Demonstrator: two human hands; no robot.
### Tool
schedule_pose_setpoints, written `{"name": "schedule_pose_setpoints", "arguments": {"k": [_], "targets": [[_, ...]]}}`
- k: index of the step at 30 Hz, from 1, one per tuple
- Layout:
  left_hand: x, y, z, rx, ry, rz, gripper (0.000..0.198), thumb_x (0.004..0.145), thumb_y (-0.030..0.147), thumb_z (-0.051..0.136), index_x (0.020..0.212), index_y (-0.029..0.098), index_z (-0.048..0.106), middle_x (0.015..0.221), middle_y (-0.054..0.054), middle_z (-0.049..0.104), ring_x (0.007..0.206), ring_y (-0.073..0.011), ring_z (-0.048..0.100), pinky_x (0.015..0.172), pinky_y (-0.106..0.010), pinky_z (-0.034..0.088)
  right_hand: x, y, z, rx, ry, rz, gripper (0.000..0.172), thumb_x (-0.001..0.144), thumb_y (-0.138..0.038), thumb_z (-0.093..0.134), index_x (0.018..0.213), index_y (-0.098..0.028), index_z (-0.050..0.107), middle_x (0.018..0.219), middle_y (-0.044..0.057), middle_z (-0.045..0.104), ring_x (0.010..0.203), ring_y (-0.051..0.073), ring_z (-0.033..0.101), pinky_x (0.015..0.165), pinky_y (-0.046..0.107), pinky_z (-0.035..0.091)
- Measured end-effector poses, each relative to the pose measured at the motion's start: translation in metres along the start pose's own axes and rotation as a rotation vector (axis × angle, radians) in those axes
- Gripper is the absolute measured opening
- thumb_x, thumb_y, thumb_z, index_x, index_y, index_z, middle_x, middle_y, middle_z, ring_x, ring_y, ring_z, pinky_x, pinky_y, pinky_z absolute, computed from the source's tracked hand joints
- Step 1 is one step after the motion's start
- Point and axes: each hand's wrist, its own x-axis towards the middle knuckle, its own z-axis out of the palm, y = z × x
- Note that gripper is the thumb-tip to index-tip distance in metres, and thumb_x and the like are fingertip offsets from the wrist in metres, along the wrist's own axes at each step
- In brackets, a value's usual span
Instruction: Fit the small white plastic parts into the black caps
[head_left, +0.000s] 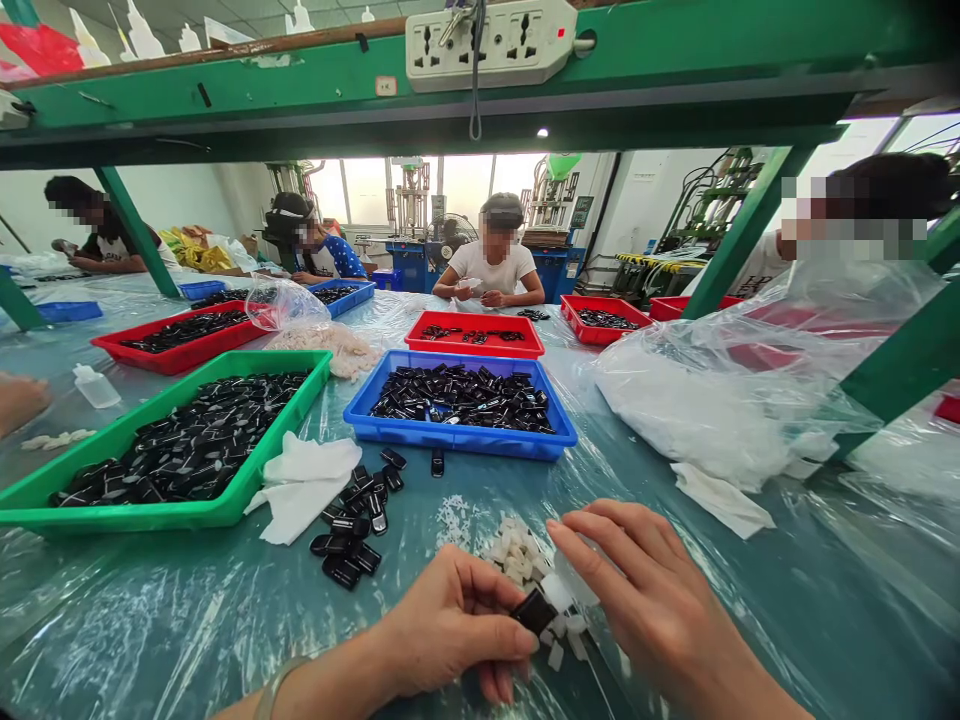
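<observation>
My left hand (465, 625) pinches a small glossy black plastic piece (533, 611) between thumb and fingers, low in the middle of the view. Close on its right, my right hand (652, 590) has its fingers stretched out, the palm facing down. A whitish translucent piece (556, 592) shows at the far end of the black piece; whether the two are joined I cannot tell. Under and beyond the hands lies a pile of small off-white pieces (516, 552). Left of them, several loose black pieces (360, 520) lie heaped on the plastic-covered table (225, 620).
A blue tray (457, 440) and a green tray (150, 515) hold many black pieces. A white cloth (304, 485) lies between them. Clear plastic bags (720, 400) bulge at right. A green shelf beam (300, 95) crosses overhead. Several people sit around the table.
</observation>
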Motion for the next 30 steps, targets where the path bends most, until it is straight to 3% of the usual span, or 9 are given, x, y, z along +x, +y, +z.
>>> {"name": "schedule_pose_setpoints", "arguments": {"k": [17, 30], "targets": [[0.0004, 0.0009, 0.0019, 0.003, -0.01, -0.029, 0.023, 0.059, 0.031, 0.074, 0.062, 0.01, 0.064, 0.052, -0.001, 0.059, 0.039, -0.0061, 0.051, 0.04, -0.015, 0.041, -0.0013, -0.0027, 0.0004, 0.032, -0.017, 0.041, 0.043, 0.083, 0.008, 0.029, 0.109, -0.012, 0.056, 0.096, 0.011, 0.059, 0.095, 0.026, 0.047, 0.08, 0.043, 0.037], [-0.0018, 0.0035, 0.0021, -0.028, -0.007, 0.001, 0.021, 0.06, 0.029, 0.074, 0.063, 0.009, 0.069, 0.049, -0.001, 0.058, 0.039, -0.0065, 0.051, 0.041, -0.016, 0.041, 0.0064, 0.0003, -0.0084, 0.088, -0.012, 0.024, 0.041, 0.082, 0.003, 0.032, 0.106, -0.019, 0.057, 0.094, 0.008, 0.061, 0.092, 0.023, 0.052, 0.078, 0.038, 0.043]]}}
